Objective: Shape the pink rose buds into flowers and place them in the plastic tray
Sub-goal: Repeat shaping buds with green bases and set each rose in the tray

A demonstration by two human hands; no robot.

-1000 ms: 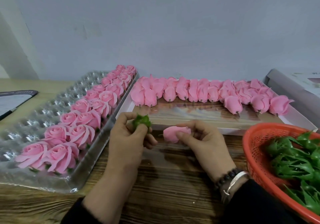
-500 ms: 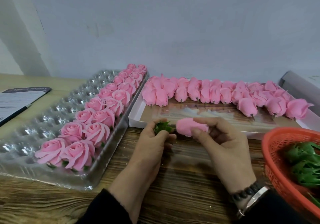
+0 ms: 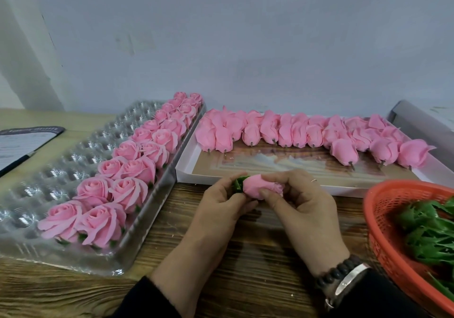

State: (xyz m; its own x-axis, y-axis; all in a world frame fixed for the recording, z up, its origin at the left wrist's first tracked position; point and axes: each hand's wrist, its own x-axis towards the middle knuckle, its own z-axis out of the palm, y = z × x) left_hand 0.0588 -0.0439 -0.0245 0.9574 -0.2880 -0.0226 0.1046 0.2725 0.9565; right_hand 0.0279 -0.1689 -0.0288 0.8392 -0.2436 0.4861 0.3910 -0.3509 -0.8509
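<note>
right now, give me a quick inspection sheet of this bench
surface: wooden table, grain showing.
job's things: clear plastic tray with two rows of finished roses along its right side; white tray of unshaped buds; one bud with green base in hand.
clutter: red basket of green leaves; dark clipboard.
grip: left hand pinches the green base, right hand pinches the bud.
cables: nothing seen.
surroundings: plain grey wall.

wooden table (image 3: 258,263), plastic tray (image 3: 32,187), white tray (image 3: 186,167), orange basket (image 3: 383,239)
</note>
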